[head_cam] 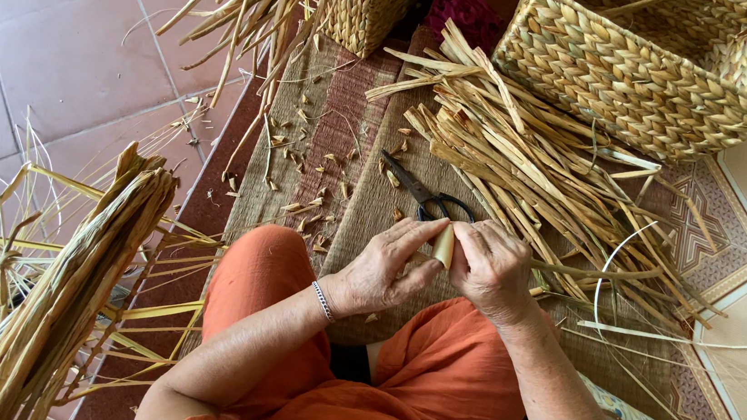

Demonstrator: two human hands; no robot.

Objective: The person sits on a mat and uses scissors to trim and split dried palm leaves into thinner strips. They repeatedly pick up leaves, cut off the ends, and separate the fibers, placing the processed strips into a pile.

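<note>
Head view, frame centre: left hand [386, 271] and right hand [491, 272] fingers pinch one folded straw strip [444, 244]; scissors [425, 195] lie just above.

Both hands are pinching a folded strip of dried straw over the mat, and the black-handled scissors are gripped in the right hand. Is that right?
Not quite. In the head view the scissors lie on the woven mat just beyond the hands, held by neither. The rest stands: the left hand and right hand both pinch the folded straw strip.
</note>
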